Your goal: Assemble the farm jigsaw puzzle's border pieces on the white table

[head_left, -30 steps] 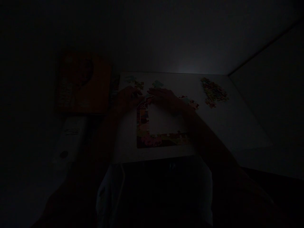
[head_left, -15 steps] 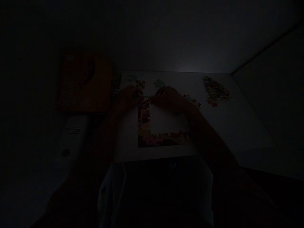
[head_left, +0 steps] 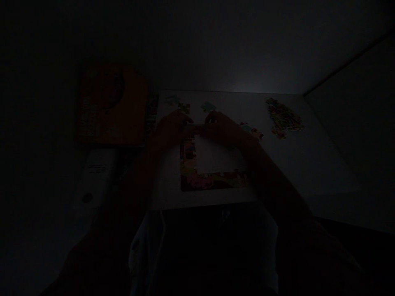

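Observation:
The view is very dark. My left hand [head_left: 173, 128] and my right hand [head_left: 221, 128] meet fingertip to fingertip at the top of a partly joined jigsaw puzzle [head_left: 197, 181]. The puzzle forms an L, with a left column and a bottom row of coloured pieces. Both hands are closed in a pinch; a thin pale edge of a puzzle piece [head_left: 199, 125] shows between the fingertips, mostly hidden by them. Just beyond the fingers lie a pale green piece [head_left: 208, 106] and a darker patterned piece [head_left: 184, 108].
A heap of loose pieces [head_left: 284, 116] lies at the right on the white board [head_left: 277, 164]. More pieces [head_left: 251, 130] sit beside my right wrist. An orange box [head_left: 112, 105] stands at the left, above a white box [head_left: 97, 176].
My hands have drawn slightly closer together and now cover the upper end of the puzzle's left column. The whole view has shifted a little to the right.

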### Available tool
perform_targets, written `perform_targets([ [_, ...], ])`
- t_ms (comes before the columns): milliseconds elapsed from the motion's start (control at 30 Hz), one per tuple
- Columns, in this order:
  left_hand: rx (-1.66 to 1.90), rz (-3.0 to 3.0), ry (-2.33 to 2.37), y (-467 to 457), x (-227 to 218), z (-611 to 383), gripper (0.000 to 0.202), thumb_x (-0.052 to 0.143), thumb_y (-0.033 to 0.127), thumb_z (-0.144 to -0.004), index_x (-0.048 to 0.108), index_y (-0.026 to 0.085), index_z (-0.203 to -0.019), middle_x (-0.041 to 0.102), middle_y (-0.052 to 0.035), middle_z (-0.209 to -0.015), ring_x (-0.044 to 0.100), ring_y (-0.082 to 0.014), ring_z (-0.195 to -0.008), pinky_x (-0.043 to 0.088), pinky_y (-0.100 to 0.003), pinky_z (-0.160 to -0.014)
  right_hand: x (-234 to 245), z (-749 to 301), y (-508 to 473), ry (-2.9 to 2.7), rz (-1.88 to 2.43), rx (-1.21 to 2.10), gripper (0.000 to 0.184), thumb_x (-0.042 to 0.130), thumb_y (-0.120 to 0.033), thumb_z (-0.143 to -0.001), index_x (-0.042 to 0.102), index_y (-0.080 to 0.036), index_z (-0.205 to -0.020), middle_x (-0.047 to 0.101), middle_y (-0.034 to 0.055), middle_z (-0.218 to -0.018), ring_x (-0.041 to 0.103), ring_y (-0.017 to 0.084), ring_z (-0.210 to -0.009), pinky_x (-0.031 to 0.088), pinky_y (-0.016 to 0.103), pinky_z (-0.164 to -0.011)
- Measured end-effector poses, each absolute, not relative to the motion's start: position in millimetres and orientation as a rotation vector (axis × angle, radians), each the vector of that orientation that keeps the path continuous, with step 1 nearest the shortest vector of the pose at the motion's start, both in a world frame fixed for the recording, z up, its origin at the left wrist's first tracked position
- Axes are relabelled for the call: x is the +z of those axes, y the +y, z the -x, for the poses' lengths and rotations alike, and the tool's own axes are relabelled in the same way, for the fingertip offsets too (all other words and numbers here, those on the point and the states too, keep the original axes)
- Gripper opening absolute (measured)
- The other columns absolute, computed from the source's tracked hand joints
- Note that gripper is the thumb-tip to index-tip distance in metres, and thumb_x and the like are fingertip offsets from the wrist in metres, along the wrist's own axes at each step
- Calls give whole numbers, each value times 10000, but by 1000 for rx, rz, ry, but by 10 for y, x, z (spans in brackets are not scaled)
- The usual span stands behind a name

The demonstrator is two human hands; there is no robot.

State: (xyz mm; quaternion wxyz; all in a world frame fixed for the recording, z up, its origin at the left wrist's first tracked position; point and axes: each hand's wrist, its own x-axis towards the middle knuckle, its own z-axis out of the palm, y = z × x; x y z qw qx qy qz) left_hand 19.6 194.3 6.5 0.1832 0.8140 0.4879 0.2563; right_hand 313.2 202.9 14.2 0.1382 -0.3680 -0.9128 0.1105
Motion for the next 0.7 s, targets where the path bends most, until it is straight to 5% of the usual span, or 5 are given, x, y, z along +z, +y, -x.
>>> perform_targets([
  [267,707,-2314,1378,1916,70,-259,422,884,595,-1047,896,261,-1305,731,-135,-1416,736,-326,-1285,600,-457,-1157,451,-3543,2106,-2391,1241,295,576,684,-637,-1165,784,-302,-1623,760,175,-1457,727,404,-1295,619,595,-1145],
  [500,734,-2303,1344,1927,97,-244,424,905,613,-1028,897,248,-1244,734,-135,-1382,730,-343,-1286,597,-473,-1168,514,-4569,2234,-2215,1805,426,525,1010,-691,-829,858,-236,-1044,835,148,-1080,793,344,-899,707,597,-873],
  [700,753,-2315,1364,1962,32,-217,441,888,666,-1022,890,263,-1203,729,-129,-1326,721,-341,-1266,606,-464,-1156,371,-4633,2273,-2146,1937,730,654,1142,-672,-604,797,-238,-949,785,92,-837,788,342,-765,675,556,-730],
])
